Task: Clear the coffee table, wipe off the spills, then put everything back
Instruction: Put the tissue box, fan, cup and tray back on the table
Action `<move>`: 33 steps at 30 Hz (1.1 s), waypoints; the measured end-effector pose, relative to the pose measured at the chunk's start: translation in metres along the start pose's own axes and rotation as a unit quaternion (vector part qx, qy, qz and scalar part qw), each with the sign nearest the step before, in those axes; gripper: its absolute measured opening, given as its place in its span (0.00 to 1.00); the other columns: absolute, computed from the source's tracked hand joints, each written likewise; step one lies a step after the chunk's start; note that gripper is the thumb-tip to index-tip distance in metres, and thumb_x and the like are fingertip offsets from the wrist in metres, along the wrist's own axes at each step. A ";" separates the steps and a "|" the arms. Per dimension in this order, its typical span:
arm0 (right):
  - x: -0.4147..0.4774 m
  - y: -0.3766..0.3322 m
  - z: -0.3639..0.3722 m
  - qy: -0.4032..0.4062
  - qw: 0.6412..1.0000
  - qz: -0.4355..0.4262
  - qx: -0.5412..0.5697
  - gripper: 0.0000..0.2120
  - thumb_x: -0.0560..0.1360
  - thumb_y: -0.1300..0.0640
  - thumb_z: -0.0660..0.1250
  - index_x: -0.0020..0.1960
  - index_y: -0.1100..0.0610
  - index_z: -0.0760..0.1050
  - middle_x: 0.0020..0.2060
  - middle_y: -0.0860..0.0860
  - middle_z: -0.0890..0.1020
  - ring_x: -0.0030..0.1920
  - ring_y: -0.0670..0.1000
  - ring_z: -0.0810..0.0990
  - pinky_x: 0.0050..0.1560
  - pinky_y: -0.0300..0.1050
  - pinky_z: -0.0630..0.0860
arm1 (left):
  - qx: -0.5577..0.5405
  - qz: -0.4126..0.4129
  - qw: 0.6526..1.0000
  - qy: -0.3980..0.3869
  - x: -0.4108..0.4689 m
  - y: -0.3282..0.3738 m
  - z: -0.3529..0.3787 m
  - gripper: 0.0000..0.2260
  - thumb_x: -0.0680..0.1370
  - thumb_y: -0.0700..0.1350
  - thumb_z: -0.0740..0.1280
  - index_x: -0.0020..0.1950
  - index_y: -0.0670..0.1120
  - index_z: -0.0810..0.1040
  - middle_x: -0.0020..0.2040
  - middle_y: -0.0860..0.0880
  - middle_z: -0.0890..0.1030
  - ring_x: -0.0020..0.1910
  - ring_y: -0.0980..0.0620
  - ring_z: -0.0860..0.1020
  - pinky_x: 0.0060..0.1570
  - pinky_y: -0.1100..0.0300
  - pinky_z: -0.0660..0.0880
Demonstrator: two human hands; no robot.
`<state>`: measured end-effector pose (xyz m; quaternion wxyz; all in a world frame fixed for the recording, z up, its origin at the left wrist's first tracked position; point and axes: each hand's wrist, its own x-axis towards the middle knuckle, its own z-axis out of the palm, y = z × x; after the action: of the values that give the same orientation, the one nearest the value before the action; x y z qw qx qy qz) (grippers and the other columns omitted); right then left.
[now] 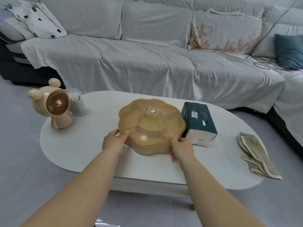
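An amber flower-shaped snack box (151, 122) with a knobbed lid sits in the middle of the white oval coffee table (91, 145). My left hand (114, 141) grips its near left rim, and my right hand (181, 149) grips its near right rim. Right of the box lies a dark green tissue pack (199, 122), touching or nearly touching it. A beige bear-shaped fan (55, 104) stands at the table's left end, with a pale green cotton-swab holder (77, 102) just behind it. A folded beige cloth (257, 155) lies at the table's right end.
A grey covered sofa (147, 63) runs behind the table and turns along the right side. It carries a patterned pillow (37, 18), a teal cushion (289, 51) and a black cable (262, 64). Grey tiled floor (19, 169) surrounds the table.
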<state>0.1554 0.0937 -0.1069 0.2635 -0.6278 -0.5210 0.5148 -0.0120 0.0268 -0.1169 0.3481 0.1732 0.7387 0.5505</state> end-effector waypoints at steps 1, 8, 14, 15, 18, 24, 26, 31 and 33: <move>-0.001 0.004 -0.001 0.014 1.000 -0.016 -0.008 0.21 0.74 0.48 0.62 0.60 0.62 0.68 0.48 0.59 0.76 0.40 0.54 0.74 0.43 0.49 0.75 | 0.011 0.004 1.000 0.001 -0.001 -0.001 0.000 0.24 0.74 0.49 0.64 0.69 0.44 0.65 0.58 0.41 0.76 0.51 0.42 0.76 0.63 0.47 0.71; -0.019 0.023 -0.038 0.287 0.885 -0.296 -0.217 0.24 0.69 0.56 0.70 0.63 0.58 0.69 0.65 0.61 0.68 0.65 0.62 0.63 0.66 0.51 0.61 | 0.104 0.151 0.983 -0.032 -0.025 -0.016 0.017 0.42 0.69 0.50 0.71 0.73 0.57 0.45 0.75 0.49 0.47 0.71 0.48 0.60 0.62 0.58 0.61; 0.023 0.018 -0.061 0.182 0.878 -0.206 -0.392 0.35 0.72 0.46 0.63 0.73 0.46 0.47 0.75 0.56 0.41 0.73 0.61 0.41 0.70 0.58 0.55 | 0.161 0.165 0.971 -0.066 -0.024 -0.025 0.027 0.44 0.64 0.51 0.75 0.73 0.55 0.53 0.75 0.51 0.37 0.75 0.51 0.50 0.71 0.57 0.53; 0.028 0.015 -0.061 0.174 0.890 -0.205 -0.369 0.34 0.72 0.46 0.63 0.73 0.46 0.49 0.75 0.56 0.41 0.73 0.61 0.42 0.70 0.58 0.56 | 0.162 0.168 0.971 -0.061 -0.022 -0.024 0.028 0.43 0.64 0.51 0.75 0.72 0.55 0.54 0.75 0.51 0.37 0.75 0.50 0.50 0.71 0.57 0.53; 0.043 0.012 -0.060 0.167 0.913 -0.202 -0.312 0.33 0.72 0.47 0.64 0.72 0.47 0.53 0.75 0.55 0.44 0.73 0.60 0.45 0.69 0.57 0.60 | 0.160 0.176 0.970 -0.053 -0.016 -0.023 0.034 0.41 0.64 0.50 0.75 0.72 0.55 0.56 0.75 0.50 0.38 0.75 0.50 0.51 0.71 0.56 0.54; 0.068 0.008 -0.065 0.189 0.909 -0.214 -0.302 0.32 0.70 0.48 0.65 0.70 0.50 0.57 0.74 0.54 0.50 0.71 0.59 0.50 0.66 0.56 0.65 | 0.162 0.191 0.967 -0.047 -0.007 -0.022 0.054 0.40 0.65 0.51 0.74 0.71 0.56 0.57 0.75 0.51 0.39 0.74 0.49 0.52 0.71 0.56 0.54; 0.075 0.006 -0.069 0.186 0.910 -0.218 -0.299 0.32 0.69 0.49 0.65 0.70 0.50 0.58 0.74 0.54 0.52 0.70 0.59 0.50 0.67 0.55 0.64 | 0.164 0.199 0.965 -0.044 -0.005 -0.021 0.058 0.39 0.65 0.51 0.74 0.71 0.56 0.58 0.75 0.51 0.39 0.74 0.50 0.51 0.70 0.57 0.54; 0.080 0.009 -0.071 0.183 0.908 -0.233 -0.296 0.31 0.69 0.51 0.66 0.69 0.52 0.59 0.73 0.54 0.53 0.70 0.60 0.51 0.69 0.54 0.60 | 0.166 0.195 0.966 -0.043 -0.003 -0.023 0.058 0.38 0.65 0.51 0.74 0.71 0.57 0.58 0.75 0.53 0.39 0.74 0.50 0.52 0.69 0.58 0.55; 0.080 0.010 -0.071 0.181 0.907 -0.233 -0.300 0.32 0.69 0.50 0.66 0.70 0.51 0.59 0.74 0.54 0.53 0.70 0.60 0.51 0.69 0.53 0.60 | 0.169 0.194 0.965 -0.045 -0.004 -0.021 0.057 0.38 0.65 0.51 0.74 0.71 0.57 0.58 0.75 0.53 0.39 0.74 0.50 0.52 0.68 0.58 0.55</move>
<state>0.2185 0.1791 -0.1214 0.2647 -0.6206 -0.7255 0.1355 0.0332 0.0568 -0.1441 0.2331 0.3948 0.7568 0.4660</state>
